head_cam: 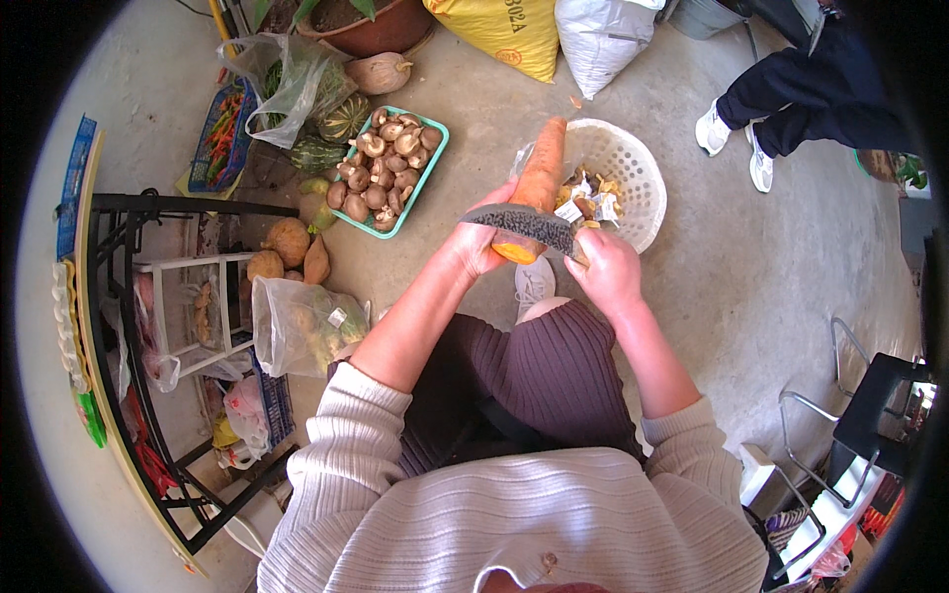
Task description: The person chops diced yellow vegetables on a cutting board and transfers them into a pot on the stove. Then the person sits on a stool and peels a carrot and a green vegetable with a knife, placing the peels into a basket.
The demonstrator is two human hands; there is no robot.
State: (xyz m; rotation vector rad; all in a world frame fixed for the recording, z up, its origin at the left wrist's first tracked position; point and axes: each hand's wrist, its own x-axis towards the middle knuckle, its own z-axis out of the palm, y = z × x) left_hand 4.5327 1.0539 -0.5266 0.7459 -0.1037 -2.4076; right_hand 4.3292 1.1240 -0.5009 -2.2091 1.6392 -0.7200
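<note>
A large carrot (542,167), thick as a forearm, lies in my left hand (485,237), its thin end pointing away from me and its cut orange end towards me. My right hand (609,270) grips the handle of a knife with a dark, mottled blade (525,222). The blade lies across the carrot near the cut end; whether it has entered the flesh I cannot tell. Beyond my hands a white perforated plastic basket (646,178) on the floor holds yellowish-brown scraps (604,189) and pieces of printed paper or packaging.
A turquoise tray (437,167) of mushrooms stands left of the basket, near squashes (345,118) and a plastic bag (296,326). A black-framed rack (137,296) is at far left. Sacks (604,37) stand ahead. Another person's legs (801,96) are at upper right, a metal-legged chair (875,415) at lower right.
</note>
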